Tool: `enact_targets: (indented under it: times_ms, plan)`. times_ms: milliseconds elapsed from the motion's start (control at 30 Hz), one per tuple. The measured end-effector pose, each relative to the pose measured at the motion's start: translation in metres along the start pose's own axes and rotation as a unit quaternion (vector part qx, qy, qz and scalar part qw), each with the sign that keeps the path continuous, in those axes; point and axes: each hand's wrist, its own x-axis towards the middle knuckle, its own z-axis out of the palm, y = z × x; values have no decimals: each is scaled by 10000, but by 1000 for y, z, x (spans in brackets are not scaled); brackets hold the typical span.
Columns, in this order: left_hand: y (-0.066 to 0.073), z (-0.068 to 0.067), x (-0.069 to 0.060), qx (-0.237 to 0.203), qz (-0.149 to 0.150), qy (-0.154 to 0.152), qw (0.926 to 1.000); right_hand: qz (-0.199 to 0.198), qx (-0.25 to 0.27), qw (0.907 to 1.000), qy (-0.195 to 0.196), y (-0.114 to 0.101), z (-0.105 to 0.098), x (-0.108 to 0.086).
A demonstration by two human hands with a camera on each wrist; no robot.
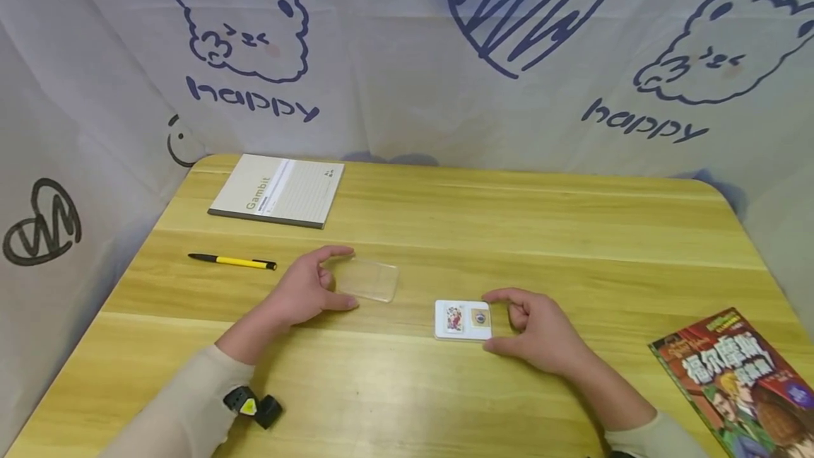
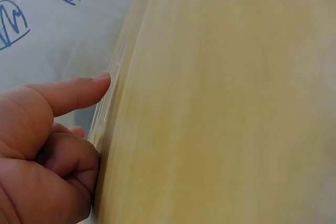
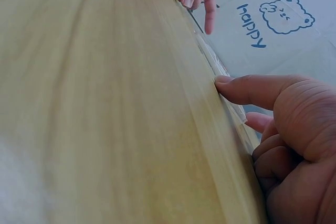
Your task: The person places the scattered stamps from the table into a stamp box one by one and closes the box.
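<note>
On the table, a small flat white case [image 1: 449, 334] with rounded corners bears a colourful card-like picture and a square with a round emblem. My right hand [image 1: 540, 331] holds its right end between thumb and index finger, the other fingers curled in. To its left lies a thin clear plastic cover [image 1: 376, 281], apart from the white case. My left hand [image 1: 305, 288] spans the cover's left end, thumb at the near edge and index finger at the far edge. In the left wrist view, the index finger [image 2: 84, 93] meets the cover's edge.
A yellow pen [image 1: 238, 261] lies left of my left hand, with a notebook [image 1: 280, 193] behind it. A colourful book [image 1: 731, 373] lies at the right. A white cloth with drawings [image 1: 394, 83] hangs behind the table [image 1: 540, 232].
</note>
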Motion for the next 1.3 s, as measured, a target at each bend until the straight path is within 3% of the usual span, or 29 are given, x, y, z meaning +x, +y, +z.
enact_targets:
  times_ms: [267, 533, 733, 1033, 1300]
  plan:
    - [-3, -2, 5, -25, -300, -131, 9995, 14, -6, 10000, -30, 1, 0, 1]
    - [-3, -2, 4, -207, -268, -232, 9992, 4, 53, 9999, -85, -1, 0, 0]
    - [-3, 0, 4, -107, -270, -179, 9994, -21, 97, 9999, -93, -1, -1, 0]
    - [-5, 6, 0, -282, 71, 174, 9994, -56, 139, 9998, -138, -1, -1, 1]
    - [1, 26, -8, -799, 195, 356, 9960, -24, 88, 9999, -85, 1, 0, 1]
